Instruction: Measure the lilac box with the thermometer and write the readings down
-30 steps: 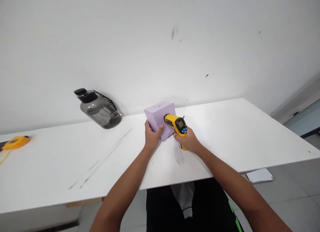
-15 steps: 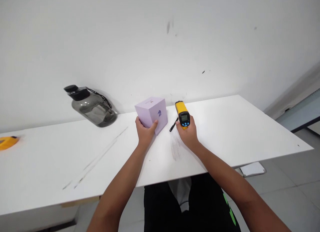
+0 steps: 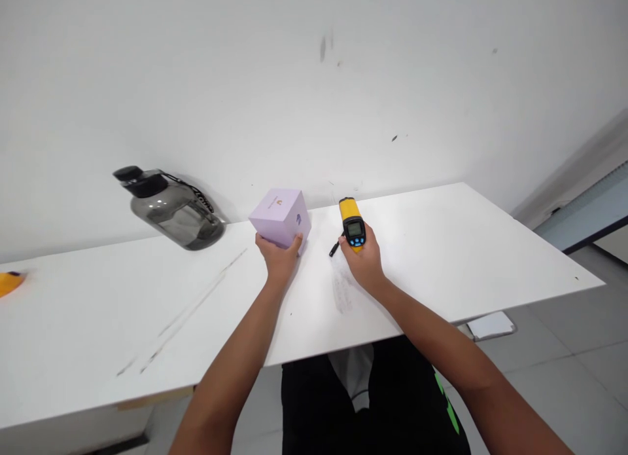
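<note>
"Lilac card, by the look of it: what was that?"

"A box (image 3: 277,220), left of centre, on or just above the white table (image 3: 441,245); I could not tell whether its base touched. The left hand (image 3: 280,260) was clamped low around it, thumb just below a blue printed mark."

"And the other hand?"

"The right hand (image 3: 366,260) was wrapped around the grip of a yellow-and-black, pistol-shaped meter (image 3: 350,211), screen towards the wearer. A black pen (image 3: 334,249) lay just left of it."

"How would they have handled?"

"The box seemed light and stiff, slightly slippery and easily dented, best held across two opposite sides. The meter looked like rigid plastic, surest by its handle."

"What differed from the earlier frame?"

"One second before, the meter's nose overlapped the box in view. Now a gap parted them, the pen showed plainly between, and the blue mark, hidden then, was visible."
</note>
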The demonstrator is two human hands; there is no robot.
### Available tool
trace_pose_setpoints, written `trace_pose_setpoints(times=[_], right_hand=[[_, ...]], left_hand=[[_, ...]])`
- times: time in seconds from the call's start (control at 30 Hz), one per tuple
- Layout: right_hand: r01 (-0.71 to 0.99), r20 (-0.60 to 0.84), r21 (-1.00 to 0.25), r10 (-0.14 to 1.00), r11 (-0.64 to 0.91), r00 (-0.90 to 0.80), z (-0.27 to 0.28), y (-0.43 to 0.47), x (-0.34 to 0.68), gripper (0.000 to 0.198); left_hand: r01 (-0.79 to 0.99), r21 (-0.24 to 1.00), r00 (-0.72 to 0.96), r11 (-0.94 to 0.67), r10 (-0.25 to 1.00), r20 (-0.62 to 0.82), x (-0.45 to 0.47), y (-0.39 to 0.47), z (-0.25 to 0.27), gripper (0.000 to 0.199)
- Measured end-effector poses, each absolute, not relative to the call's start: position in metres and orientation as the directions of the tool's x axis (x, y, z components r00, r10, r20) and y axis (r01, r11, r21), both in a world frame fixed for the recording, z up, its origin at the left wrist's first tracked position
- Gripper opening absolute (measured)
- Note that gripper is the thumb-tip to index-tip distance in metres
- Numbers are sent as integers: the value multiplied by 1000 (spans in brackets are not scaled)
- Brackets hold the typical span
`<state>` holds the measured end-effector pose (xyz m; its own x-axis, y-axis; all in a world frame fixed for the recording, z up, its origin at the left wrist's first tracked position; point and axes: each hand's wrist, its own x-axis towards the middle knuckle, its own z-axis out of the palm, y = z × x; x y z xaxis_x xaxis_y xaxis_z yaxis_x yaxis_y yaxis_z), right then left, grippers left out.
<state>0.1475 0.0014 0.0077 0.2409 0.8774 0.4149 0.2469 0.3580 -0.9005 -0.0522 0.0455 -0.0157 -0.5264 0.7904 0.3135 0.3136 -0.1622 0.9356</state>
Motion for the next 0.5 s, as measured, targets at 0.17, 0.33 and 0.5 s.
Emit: trace_pose_setpoints(times=[0.17,0.33,0.5], right_hand=[[222,411,-905,878,363,244,7,2,148,45],[213,398,-912,884,351,244,7,1,148,46],[208,382,-918,892,336,243,7,1,148,47]], left_hand=[[325,931,-520,-166,791,322,-53,47,-17,94],[332,931,-515,-151,798,313,-52,44,-14,95],[318,938,-513,-140,806,295,-49,41,-9,95]])
